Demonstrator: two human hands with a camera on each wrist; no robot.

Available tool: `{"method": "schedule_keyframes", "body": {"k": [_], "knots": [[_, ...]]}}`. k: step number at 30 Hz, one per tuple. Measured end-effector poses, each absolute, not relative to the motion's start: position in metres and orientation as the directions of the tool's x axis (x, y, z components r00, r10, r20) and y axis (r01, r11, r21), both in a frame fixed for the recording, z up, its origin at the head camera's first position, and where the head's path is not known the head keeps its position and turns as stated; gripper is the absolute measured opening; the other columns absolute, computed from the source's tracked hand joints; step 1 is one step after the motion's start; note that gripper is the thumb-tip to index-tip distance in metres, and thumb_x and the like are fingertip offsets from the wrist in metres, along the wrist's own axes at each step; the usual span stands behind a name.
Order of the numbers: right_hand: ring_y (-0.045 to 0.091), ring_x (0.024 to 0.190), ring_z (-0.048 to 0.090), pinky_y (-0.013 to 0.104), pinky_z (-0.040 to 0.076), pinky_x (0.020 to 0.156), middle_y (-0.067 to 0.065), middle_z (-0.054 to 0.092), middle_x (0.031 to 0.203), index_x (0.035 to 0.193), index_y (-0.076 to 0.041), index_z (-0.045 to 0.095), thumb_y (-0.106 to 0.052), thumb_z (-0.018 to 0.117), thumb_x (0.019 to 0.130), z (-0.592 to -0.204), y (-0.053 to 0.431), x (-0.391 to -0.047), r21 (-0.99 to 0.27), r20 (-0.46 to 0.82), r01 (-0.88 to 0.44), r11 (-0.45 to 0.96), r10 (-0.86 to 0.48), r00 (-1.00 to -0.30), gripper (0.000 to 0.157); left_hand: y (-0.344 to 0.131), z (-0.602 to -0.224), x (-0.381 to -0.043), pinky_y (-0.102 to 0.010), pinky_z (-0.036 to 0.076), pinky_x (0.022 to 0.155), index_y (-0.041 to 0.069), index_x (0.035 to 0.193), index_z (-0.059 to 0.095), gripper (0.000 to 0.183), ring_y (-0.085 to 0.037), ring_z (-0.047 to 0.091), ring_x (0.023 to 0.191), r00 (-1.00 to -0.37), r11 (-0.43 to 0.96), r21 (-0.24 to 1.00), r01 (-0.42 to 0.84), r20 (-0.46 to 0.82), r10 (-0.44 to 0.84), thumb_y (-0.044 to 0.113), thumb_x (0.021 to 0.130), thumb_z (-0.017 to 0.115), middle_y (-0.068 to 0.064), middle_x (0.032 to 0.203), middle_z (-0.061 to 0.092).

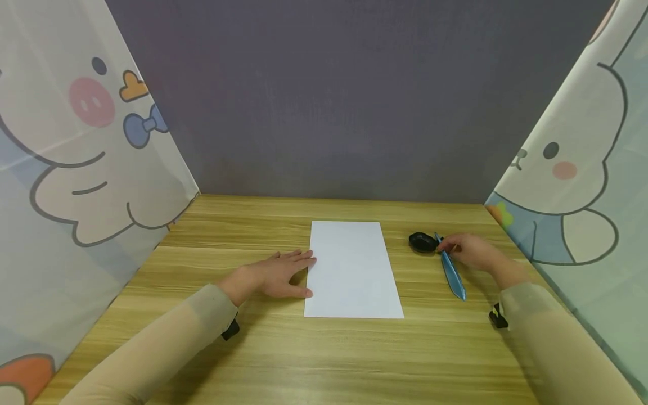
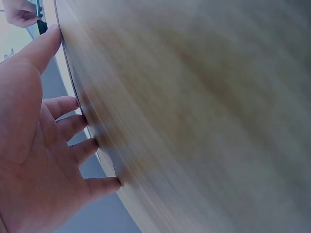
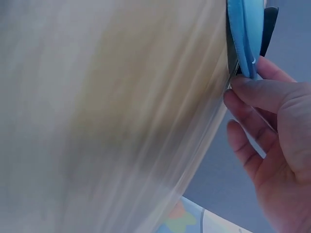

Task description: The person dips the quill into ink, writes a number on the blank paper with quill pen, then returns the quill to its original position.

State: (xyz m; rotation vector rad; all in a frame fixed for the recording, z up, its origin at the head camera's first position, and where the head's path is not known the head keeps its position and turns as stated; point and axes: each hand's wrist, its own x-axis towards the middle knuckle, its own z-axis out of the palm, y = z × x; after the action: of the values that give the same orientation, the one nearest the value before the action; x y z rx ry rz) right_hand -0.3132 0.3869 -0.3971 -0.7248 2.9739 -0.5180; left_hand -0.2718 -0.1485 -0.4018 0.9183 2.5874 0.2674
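On the wooden table lies a white sheet of paper [image 1: 351, 270]. My left hand [image 1: 280, 275] rests flat at its left edge, fingers spread, with fingertips and thumb tip on the paper. In the left wrist view, the left hand [image 2: 43, 131] shows its palm and straight fingers. To the right of the paper, my right hand [image 1: 471, 251] pinches a slim blue feather-shaped quill [image 1: 452, 275] near its narrow far end. Thumb and fingertips close on the quill [image 3: 245, 34] in the right wrist view. A black oval holder [image 1: 422, 242] sits just left of those fingers.
A dark grey panel [image 1: 334, 101] stands behind the wooden table [image 1: 263, 354]. Cartoon-printed cloth walls [image 1: 76, 169] flank it on the left and right. Bare wood lies between the paper and the holder.
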Motion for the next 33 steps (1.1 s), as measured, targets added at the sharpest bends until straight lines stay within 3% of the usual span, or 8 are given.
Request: {"method": "schedule_keyframes", "body": {"k": [6, 13, 20, 25, 29, 33], "knots": [[0.030, 0.099, 0.075, 0.048, 0.062, 0.086, 0.006, 0.079, 0.106, 0.109, -0.008, 0.080, 0.006, 0.072, 0.099, -0.394, 0.387, -0.310, -0.263, 0.095, -0.483, 0.835, -0.475, -0.875, 0.019, -0.149, -0.405, -0.272, -0.070, 0.012, 0.136, 0.024, 0.178, 0.020, 0.095, -0.031, 0.010, 0.174, -0.714, 0.771, 0.297, 0.564, -0.293, 0.635, 0.073, 0.105, 0.056, 0.000, 0.187, 0.010], [0.025, 0.093, 0.071, 0.041, 0.060, 0.081, 0.008, 0.077, 0.104, 0.114, -0.004, 0.078, 0.003, 0.077, 0.098, -0.390, 0.391, -0.301, -0.280, 0.186, -0.482, 0.830, -0.446, -0.875, 0.017, -0.148, -0.404, -0.272, -0.069, 0.012, 0.137, 0.024, 0.178, 0.018, 0.094, -0.031, 0.009, 0.174, -0.708, 0.767, 0.291, 0.572, -0.296, 0.641, 0.072, 0.106, 0.055, -0.001, 0.187, 0.008], [0.020, 0.097, 0.074, 0.028, 0.058, 0.074, 0.025, 0.076, 0.129, 0.131, -0.004, 0.077, -0.012, 0.068, 0.110, -0.387, 0.387, -0.289, -0.454, 0.208, -0.327, 0.828, -0.259, -0.943, 0.024, -0.148, -0.400, -0.272, -0.069, 0.011, 0.137, 0.023, 0.178, 0.019, 0.094, -0.031, 0.009, 0.174, -0.711, 0.772, 0.297, 0.562, -0.304, 0.634, 0.070, 0.106, 0.057, -0.001, 0.187, 0.008], [0.004, 0.091, 0.073, 0.029, 0.062, 0.075, 0.023, 0.079, 0.119, 0.130, 0.001, 0.076, -0.023, 0.062, 0.115, -0.386, 0.384, -0.285, -0.582, 0.234, -0.258, 0.771, -0.144, -0.961, 0.032, -0.149, -0.400, -0.273, -0.069, 0.010, 0.137, 0.024, 0.178, 0.018, 0.094, -0.031, 0.008, 0.174, -0.713, 0.776, 0.292, 0.560, -0.308, 0.630, 0.072, 0.106, 0.056, 0.000, 0.187, 0.007], [-0.002, 0.087, 0.070, 0.026, 0.063, 0.076, 0.010, 0.081, 0.110, 0.125, 0.004, 0.075, -0.022, 0.060, 0.116, -0.388, 0.382, -0.286, -0.653, 0.285, -0.282, 0.703, -0.118, -0.951, 0.031, -0.149, -0.401, -0.273, -0.068, 0.010, 0.137, 0.024, 0.179, 0.018, 0.095, -0.030, 0.007, 0.174, -0.713, 0.777, 0.289, 0.560, -0.310, 0.629, 0.072, 0.106, 0.056, 0.000, 0.187, 0.007], [-0.002, 0.094, 0.070, 0.023, 0.061, 0.077, -0.023, 0.077, 0.114, 0.130, 0.003, 0.071, -0.021, 0.059, 0.116, -0.390, 0.379, -0.288, -0.736, 0.301, -0.314, 0.599, -0.125, -0.945, 0.030, -0.148, -0.401, -0.274, -0.068, 0.010, 0.137, 0.024, 0.179, 0.018, 0.095, -0.030, 0.007, 0.174, -0.711, 0.774, 0.288, 0.564, -0.308, 0.633, 0.072, 0.106, 0.056, 0.000, 0.187, 0.007]]}}
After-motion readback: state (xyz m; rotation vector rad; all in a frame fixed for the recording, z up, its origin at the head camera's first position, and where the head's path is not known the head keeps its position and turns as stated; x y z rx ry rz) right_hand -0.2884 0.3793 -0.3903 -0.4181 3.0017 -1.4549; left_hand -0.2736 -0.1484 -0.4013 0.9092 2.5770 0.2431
